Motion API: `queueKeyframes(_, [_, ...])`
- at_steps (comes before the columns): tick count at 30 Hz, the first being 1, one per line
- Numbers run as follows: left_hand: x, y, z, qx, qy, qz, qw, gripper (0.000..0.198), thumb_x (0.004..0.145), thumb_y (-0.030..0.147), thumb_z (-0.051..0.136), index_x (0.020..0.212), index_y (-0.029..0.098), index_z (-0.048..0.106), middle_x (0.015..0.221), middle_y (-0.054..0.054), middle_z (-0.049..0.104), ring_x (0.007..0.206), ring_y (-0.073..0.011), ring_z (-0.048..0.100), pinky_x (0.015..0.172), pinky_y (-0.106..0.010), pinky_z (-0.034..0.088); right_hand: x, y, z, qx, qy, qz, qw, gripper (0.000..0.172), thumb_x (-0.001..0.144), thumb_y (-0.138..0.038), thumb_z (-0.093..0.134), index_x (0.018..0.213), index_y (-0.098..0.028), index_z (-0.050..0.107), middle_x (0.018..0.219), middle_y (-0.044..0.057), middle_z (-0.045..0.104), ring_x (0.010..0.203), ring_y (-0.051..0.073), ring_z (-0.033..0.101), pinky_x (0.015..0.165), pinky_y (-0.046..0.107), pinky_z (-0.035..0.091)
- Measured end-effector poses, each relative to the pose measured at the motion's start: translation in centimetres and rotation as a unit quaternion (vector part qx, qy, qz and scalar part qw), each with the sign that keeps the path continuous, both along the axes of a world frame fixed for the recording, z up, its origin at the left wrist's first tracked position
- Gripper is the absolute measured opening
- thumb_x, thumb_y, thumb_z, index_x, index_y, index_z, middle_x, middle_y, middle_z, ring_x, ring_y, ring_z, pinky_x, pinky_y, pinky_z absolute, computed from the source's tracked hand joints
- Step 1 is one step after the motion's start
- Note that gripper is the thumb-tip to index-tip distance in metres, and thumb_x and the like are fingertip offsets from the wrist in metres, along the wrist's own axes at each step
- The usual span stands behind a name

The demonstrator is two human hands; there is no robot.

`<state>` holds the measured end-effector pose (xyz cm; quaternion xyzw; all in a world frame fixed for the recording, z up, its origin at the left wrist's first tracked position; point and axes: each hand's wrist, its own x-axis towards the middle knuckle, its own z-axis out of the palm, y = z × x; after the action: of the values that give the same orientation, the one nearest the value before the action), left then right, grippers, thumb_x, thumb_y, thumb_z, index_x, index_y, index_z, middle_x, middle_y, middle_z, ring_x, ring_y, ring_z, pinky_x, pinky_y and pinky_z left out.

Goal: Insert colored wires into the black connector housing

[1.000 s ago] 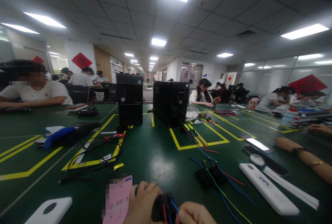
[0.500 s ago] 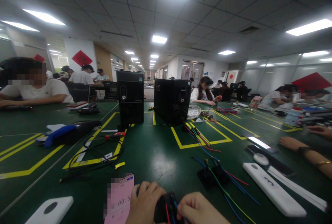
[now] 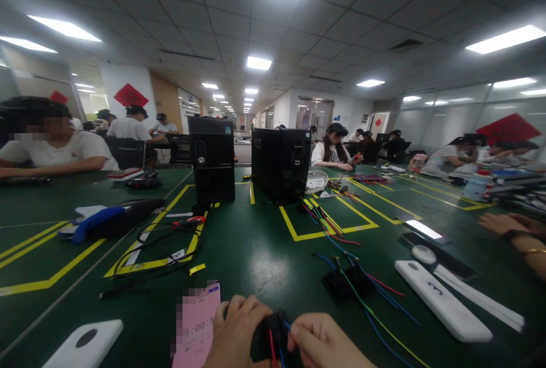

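At the green table [image 3: 267, 268], we hold a black block [image 3: 279, 322] between our left hand [image 3: 239, 331], gripping its left side, and our right hand [image 3: 319, 337], pinching a blue wire [image 3: 286, 325] at its right, the block's long axis seemingly running toward us.
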<state>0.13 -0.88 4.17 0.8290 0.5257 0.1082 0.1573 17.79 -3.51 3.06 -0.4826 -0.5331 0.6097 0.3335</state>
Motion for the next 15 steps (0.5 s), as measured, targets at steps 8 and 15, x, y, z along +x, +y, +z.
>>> queueKeyframes(8, [-0.3, 0.3, -0.1, -0.001, 0.019, -0.002, 1.0, 0.046, 0.055, 0.054, 0.07, 0.096, 0.035, 0.06, 0.102, 0.003, 0.06, 0.102, -0.0259, 0.045, 0.088, -0.039, 0.026, 0.3, -0.2, -0.7, -0.01, -0.07, 0.008, 0.997, 0.026, 0.075, -0.035, 0.044, 0.063, -0.014, 0.055, 0.036, -0.011, 0.033, 0.031, 0.004, 0.02, 0.034, 0.022, 0.009])
queueKeyframes(15, [-0.2, 0.9, -0.6, -0.04, 0.024, 0.001, 0.999, 0.05, 0.06, 0.057, 0.064, 0.104, 0.034, 0.057, 0.11, -0.001, 0.059, 0.108, -0.0285, 0.042, 0.09, -0.042, 0.025, 0.0, -0.1, -1.1, -0.027, -0.093, -0.017, 0.995, 0.023, 0.075, -0.029, 0.046, 0.06, -0.014, 0.055, 0.041, -0.009, 0.036, 0.036, 0.004, 0.025, 0.038, 0.022, 0.011])
